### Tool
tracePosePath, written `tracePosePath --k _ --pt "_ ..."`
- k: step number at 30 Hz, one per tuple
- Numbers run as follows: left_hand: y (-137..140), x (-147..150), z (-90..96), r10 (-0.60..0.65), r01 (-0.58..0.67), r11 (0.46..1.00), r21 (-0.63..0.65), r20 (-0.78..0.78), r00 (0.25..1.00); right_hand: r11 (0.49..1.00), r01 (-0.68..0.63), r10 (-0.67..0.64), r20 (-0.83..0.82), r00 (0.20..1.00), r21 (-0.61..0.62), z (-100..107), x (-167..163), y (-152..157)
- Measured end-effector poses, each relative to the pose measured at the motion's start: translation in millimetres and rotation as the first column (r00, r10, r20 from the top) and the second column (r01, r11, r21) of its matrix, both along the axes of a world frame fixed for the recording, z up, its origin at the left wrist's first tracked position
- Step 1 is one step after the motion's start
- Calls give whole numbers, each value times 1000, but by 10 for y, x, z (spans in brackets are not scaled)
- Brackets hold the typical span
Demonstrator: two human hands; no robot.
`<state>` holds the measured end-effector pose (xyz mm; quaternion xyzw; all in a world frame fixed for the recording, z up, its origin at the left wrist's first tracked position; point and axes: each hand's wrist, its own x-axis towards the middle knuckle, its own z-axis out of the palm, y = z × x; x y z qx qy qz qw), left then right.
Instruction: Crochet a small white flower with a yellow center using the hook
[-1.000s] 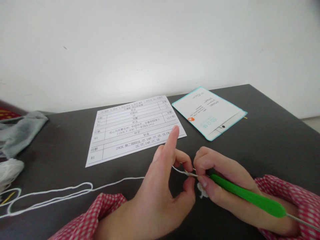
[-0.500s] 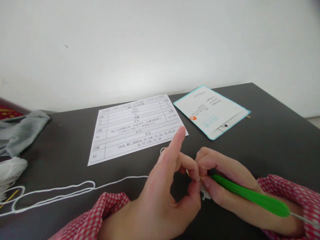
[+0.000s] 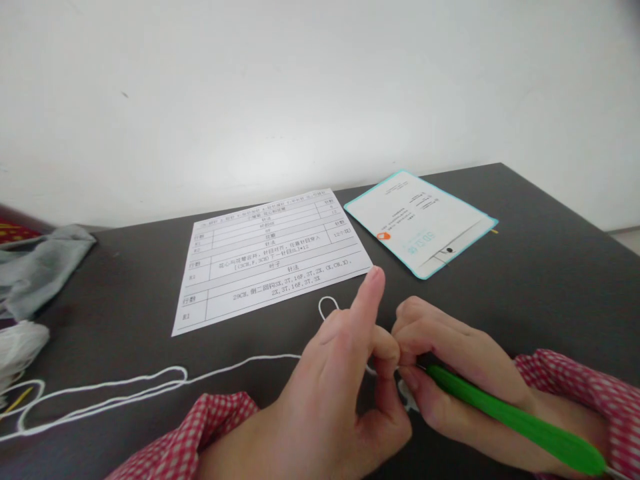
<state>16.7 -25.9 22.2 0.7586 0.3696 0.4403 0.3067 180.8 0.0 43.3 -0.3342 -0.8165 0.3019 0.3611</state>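
Head view, down over a dark table (image 3: 140, 280) set against a pale wall (image 3: 300, 87). On the near side of the table, a left hand (image 3: 345, 387) with index finger upright, thumb and a curled finger pinched together on a bit of white yarn work (image 3: 407, 395) mostly hidden between the two hands. Just beside it, a right hand (image 3: 450, 357) with fingers closed around a green-handled hook (image 3: 520, 420), handle slanting back over the hand; impossible to tell how the hidden tip meets the yarn. On both wrists, red-and-white checked cuffs (image 3: 220, 420). From the left side of the table to under the left hand, a white strand (image 3: 250, 360), doubled into a long loop on the way; behind the knuckles, a smaller loop (image 3: 329, 298). Toward the left side, a white yarn ball (image 3: 23, 350) near a thin yellow stick (image 3: 19, 399), with grey cloth (image 3: 45, 267) farther back. By the far edge, a printed sheet (image 3: 270, 260), and nearer the far right corner, a turquoise-bordered card (image 3: 420, 223).
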Motion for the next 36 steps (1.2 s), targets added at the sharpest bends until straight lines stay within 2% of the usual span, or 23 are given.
tracePosePath --k 3,7,15,21,27,30,36 --pt "24 -4 6 -29 33 996 78 -47 998 1000 -4 4 22 1000 13 7 20 5" --pt "57 -17 23 -49 59 992 111 -91 995 998 -29 31 50 998 -55 -17 55 -7" --pt "93 -118 133 -128 142 988 60 -198 972 979 -79 87 32 996 -186 -16 73 -18" --pt "94 -148 161 -198 194 980 -41 -177 964 943 -100 105 -3 994 -318 10 95 -12" --pt "103 -164 108 -144 138 987 -82 -73 987 937 -174 160 -70 985 -303 -25 120 -15" --pt "115 -175 84 -99 97 993 -60 -19 995 951 -156 135 -96 986 -266 -28 113 -12" --pt "124 -181 83 -43 42 999 -23 -23 999 935 -138 108 -107 988 -328 -69 118 -25"
